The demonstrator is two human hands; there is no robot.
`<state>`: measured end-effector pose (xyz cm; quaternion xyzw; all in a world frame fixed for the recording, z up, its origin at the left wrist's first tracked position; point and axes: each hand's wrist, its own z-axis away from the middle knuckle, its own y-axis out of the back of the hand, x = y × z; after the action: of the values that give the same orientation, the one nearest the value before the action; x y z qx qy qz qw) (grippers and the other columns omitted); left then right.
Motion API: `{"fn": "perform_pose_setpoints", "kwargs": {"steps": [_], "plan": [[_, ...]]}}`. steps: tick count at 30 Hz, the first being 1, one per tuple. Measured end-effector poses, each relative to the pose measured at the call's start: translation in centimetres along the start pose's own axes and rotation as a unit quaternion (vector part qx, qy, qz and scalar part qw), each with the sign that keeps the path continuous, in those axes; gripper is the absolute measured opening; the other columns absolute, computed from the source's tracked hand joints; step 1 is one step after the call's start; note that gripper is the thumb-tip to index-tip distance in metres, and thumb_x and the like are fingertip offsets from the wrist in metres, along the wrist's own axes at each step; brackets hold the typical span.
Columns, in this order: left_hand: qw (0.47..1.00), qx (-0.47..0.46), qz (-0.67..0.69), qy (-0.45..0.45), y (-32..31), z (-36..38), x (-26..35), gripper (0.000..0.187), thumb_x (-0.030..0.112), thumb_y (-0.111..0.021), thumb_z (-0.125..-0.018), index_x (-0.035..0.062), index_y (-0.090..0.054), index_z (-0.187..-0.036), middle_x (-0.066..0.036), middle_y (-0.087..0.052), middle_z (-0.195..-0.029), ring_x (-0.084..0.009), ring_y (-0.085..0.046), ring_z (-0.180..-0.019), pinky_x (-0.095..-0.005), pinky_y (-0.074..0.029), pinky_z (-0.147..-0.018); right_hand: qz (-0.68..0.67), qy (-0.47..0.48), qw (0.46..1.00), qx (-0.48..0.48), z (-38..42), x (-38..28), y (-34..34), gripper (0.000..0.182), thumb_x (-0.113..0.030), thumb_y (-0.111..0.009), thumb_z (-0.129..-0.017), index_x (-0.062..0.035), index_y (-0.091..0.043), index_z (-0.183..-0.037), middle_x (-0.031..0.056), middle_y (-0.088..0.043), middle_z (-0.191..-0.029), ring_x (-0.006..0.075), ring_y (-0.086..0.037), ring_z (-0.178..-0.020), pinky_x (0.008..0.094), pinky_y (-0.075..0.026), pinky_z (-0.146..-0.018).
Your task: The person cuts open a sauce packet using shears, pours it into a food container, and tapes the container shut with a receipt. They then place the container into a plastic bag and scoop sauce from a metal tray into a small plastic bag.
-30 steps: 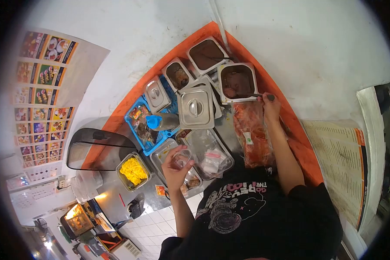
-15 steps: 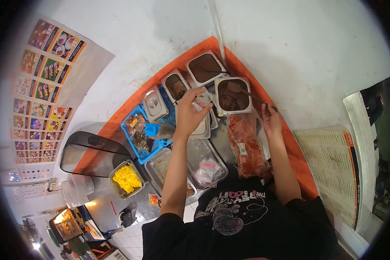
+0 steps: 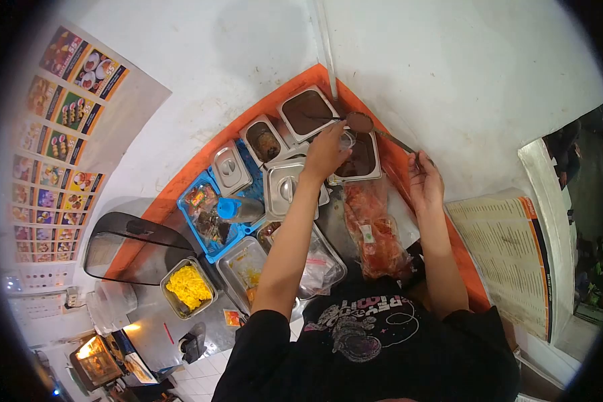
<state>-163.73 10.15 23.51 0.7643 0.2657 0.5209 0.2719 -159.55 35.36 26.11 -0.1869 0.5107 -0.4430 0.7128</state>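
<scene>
My left hand [image 3: 323, 155] is closed on a small clear plastic cup [image 3: 347, 140], held over the edge of a steel pan of brown sauce [image 3: 362, 158]. In my right hand [image 3: 425, 182] is the handle end of a ladle [image 3: 360, 122]. Its round bowl, full of brown sauce, hangs above the far side of that pan, close beside the cup. A second steel pan with dark brown sauce [image 3: 305, 109] stands behind my left hand, with a dark handle lying across it. My left forearm passes over a lidded steel pan [image 3: 285, 187].
A bag of reddish food [image 3: 375, 241] lies beneath my right forearm. To the left are a blue basket [image 3: 213, 253], a blue-capped bottle [image 3: 241, 210], a small lidded pan [image 3: 231, 167] and a pan of yellow shreds [image 3: 188, 287]. Orange-edged walls [image 3: 459, 258] border the corner.
The ladle has risen out of the sauce, its bowl now filled and up near the cup. My left hand has moved right and forward with the cup, toward the ladle.
</scene>
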Motion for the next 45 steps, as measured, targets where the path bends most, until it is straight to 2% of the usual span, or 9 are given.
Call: {"fn": "perform_pose_setpoints", "kwargs": {"steps": [2,4,10,17,20,29,35,37,45], "plan": [[0.998,0.0,0.07,0.006,0.3,-0.2,1.0,0.06,0.008,-0.08,-0.07,0.0016,-0.055,-0.124,-0.015,-0.064,-0.104,-0.0272,-0.066,-0.085,-0.0359,-0.052,-0.078,0.0,0.005,1.0,-0.006,0.4,-0.2,-0.5,0.011,0.001,-0.06,-0.093,0.0033,-0.056,-0.103,0.0118,-0.062,-0.1,0.0234,-0.065,-0.089,0.0307,-0.058,-0.078],[0.975,-0.015,0.218,0.039,1.6,-0.4,3.3,0.059,0.007,-0.081,-0.071,0.0012,-0.056,-0.124,-0.012,-0.065,-0.104,-0.0189,-0.065,-0.077,-0.0316,-0.051,-0.074,0.018,0.008,1.0,-0.009,0.9,-0.4,-1.0,0.012,-0.001,-0.061,-0.093,0.0027,-0.057,-0.104,0.0109,-0.062,-0.1,0.0221,-0.065,-0.088,0.0296,-0.057,-0.078],[0.949,0.019,0.31,0.053,0.0,0.1,1.2,0.065,0.009,-0.082,-0.074,0.0047,-0.053,-0.132,-0.004,-0.064,-0.114,-0.0103,-0.063,-0.079,-0.026,-0.05,-0.069,0.047,0.029,0.997,-0.047,1.3,-0.3,-0.7,0.013,-0.006,-0.065,-0.092,0.0006,-0.061,-0.102,0.0099,-0.064,-0.099,0.0204,-0.065,-0.088,0.0288,-0.056,-0.08],[0.943,0.004,0.325,0.071,0.9,0.3,1.2,0.079,0.008,-0.082,-0.074,0.0056,-0.045,-0.143,-0.007,-0.062,-0.116,-0.0093,-0.064,-0.08,-0.0248,-0.049,-0.063,0.076,0.071,0.991,-0.084,1.7,-0.2,-0.9,0.011,-0.005,-0.064,-0.093,0.0004,-0.062,-0.103,0.0113,-0.065,-0.099,0.0201,-0.066,-0.087,0.029,-0.056,-0.083],[0.963,0.009,0.265,0.05,1.2,0.4,1.2,0.082,0.009,-0.083,-0.073,0.0031,-0.042,-0.144,-0.007,-0.061,-0.116,-0.0099,-0.065,-0.081,-0.0246,-0.049,-0.062,0.09,0.105,0.985,-0.103,1.8,-0.2,-1.0,0.011,-0.005,-0.063,-0.094,0.0007,-0.062,-0.102,0.0116,-0.066,-0.1,0.0197,-0.066,-0.087,0.0289,-0.056,-0.083],[0.95,-0.001,0.308,0.055,1.2,0.4,1.4,0.085,0.01,-0.084,-0.073,0.0018,-0.04,-0.145,-0.009,-0.061,-0.113,-0.0118,-0.066,-0.084,-0.0261,-0.05,-0.074,0.172,0.181,0.961,-0.12,2.7,-0.4,-1.7,0.01,-0.004,-0.059,-0.096,0.0014,-0.06,-0.105,0.0127,-0.067,-0.101,0.0173,-0.065,-0.088,0.0293,-0.054,-0.084],[0.96,-0.005,0.274,0.062,1.7,0.3,1.9,0.085,0.011,-0.085,-0.072,0.0029,-0.042,-0.145,-0.012,-0.059,-0.113,-0.0137,-0.067,-0.085,-0.0271,-0.05,-0.078,0.267,0.275,0.909,-0.167,3.4,-0.4,-2.1,0.01,-0.005,-0.058,-0.097,0.0009,-0.059,-0.105,0.0123,-0.068,-0.102,0.0151,-0.065,-0.09,0.0284,-0.052,-0.084],[0.965,0.003,0.256,0.049,1.6,0.2,1.9,0.081,0.009,-0.082,-0.073,-0.0038,-0.041,-0.142,-0.015,-0.062,-0.112,-0.0172,-0.07,-0.083,-0.0295,-0.05,-0.084,0.328,0.298,0.88,-0.17,3.9,-0.5,-2.3,0.009,-0.006,-0.058,-0.097,0.0013,-0.058,-0.104,0.0119,-0.068,-0.103,0.0145,-0.065,-0.092,0.0282,-0.052,-0.085],[0.959,0.006,0.279,0.049,1.3,0.0,1.5,0.081,0.006,-0.082,-0.072,-0.0032,-0.043,-0.142,-0.014,-0.062,-0.111,-0.0163,-0.07,-0.083,-0.0285,-0.052,-0.078,0.371,0.345,0.826,-0.248,5.2,-0.9,-2.8,0.007,-0.005,-0.057,-0.098,0.0006,-0.056,-0.101,0.015,-0.065,-0.11,0.0167,-0.064,-0.096,0.0283,-0.052,-0.086]]}}
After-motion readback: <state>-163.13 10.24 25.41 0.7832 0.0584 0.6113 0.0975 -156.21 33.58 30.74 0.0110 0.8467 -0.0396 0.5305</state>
